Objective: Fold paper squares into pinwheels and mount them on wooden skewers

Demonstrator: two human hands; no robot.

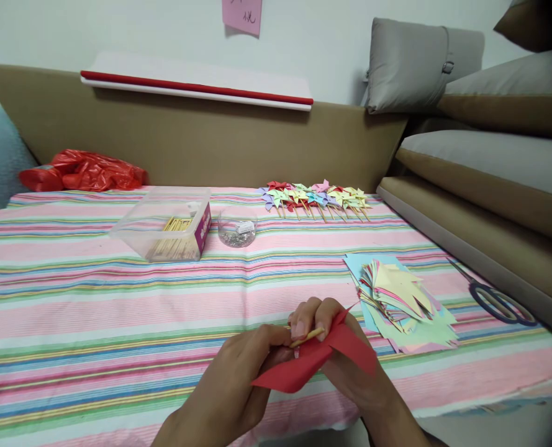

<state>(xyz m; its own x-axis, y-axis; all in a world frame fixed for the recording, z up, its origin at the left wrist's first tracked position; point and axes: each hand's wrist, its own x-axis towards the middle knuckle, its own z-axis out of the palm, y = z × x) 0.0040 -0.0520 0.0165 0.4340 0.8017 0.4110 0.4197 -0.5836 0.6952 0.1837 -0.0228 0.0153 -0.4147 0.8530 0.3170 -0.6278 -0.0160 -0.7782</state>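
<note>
Both hands are working close together, low over the striped cloth (131, 323). Left hand (241, 369) is curling nearly closed, thumb and forefinger pinching at the near-left end of a wooden stick (310, 336); the inner fingers are hiding. Right hand (321, 312) is bending over from the other side, fingertips pressing down on the same stick, almost no gap.

The stick is lying between the two sets of fingertips, long axis running crosswise from left hand to right, right end tilting slightly away. Red paper (310, 363) is hanging just beneath it, folded blades spreading: one point aiming left under the left hand, a broad one reaching right across the right wrist, a thin tip poking up beyond the right knuckles. A small clear piece (297, 352) is showing under the stick.

Right of the right hand, cut paper (399, 288) is piling loosely; scissors (478, 297) are lying farther right, blades pointing away. Finished pinwheels (322, 197) are resting well beyond both hands.
</note>
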